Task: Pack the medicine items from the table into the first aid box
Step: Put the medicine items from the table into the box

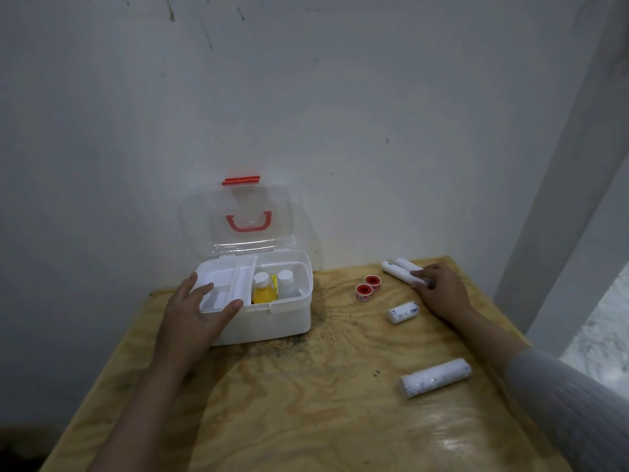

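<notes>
On the wooden table (306, 403), the open first aid box (272, 318) is steadied at its inner tray (221, 287) by the spread left hand (190, 311), so that it cannot slide, while two white tubes (401, 271) near the far edge are being closed upon by the right hand (439, 291).

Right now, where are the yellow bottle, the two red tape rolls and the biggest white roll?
yellow bottle (262, 293), head view, on its yellow body inside the box
red tape rolls (364, 291), head view, on the nearer roll's top
biggest white roll (435, 377), head view, on its middle
</notes>
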Demonstrator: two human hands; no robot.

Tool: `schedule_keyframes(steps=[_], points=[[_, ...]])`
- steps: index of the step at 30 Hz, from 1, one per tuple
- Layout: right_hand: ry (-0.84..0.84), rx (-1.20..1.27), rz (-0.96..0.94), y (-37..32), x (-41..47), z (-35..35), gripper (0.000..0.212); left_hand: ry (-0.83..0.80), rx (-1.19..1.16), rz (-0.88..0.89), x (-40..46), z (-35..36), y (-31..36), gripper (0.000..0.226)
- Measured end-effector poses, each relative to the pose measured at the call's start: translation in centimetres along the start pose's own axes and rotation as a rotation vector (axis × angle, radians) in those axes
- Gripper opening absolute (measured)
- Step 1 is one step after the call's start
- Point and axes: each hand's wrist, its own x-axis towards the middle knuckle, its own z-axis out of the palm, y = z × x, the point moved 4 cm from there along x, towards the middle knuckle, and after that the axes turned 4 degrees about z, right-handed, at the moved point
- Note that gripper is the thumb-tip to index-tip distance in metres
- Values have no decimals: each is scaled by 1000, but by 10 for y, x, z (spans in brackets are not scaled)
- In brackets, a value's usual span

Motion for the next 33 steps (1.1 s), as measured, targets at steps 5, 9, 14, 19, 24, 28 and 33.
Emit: schedule_keyframes(steps=[5,9,14,19,24,28,33], points=[[73,56,-61,-11,-7,-18,24,3,-22,-3,-1,0,0,88],[120,118,-195,-60,-13,-48,24,3,-25,7,-2,0,1,83],[-53,120,-420,-152,-22,-67,23,10,-44,11,-1,-2,1,77],[-220,-170,-613,-220,-20,-40,27,6,-61,12,0,-2,-1,80],[-403,-323,-579,-256,-12,3,27,-6,-73,9,0,-1,-4,87],[-519,-415,-521,-262,-4,35,28,-1,-79,12,0,-1,-3,83],[-631,-451,-494,-266,-2,59,32,5,-74,0,1,0,-4,83]])
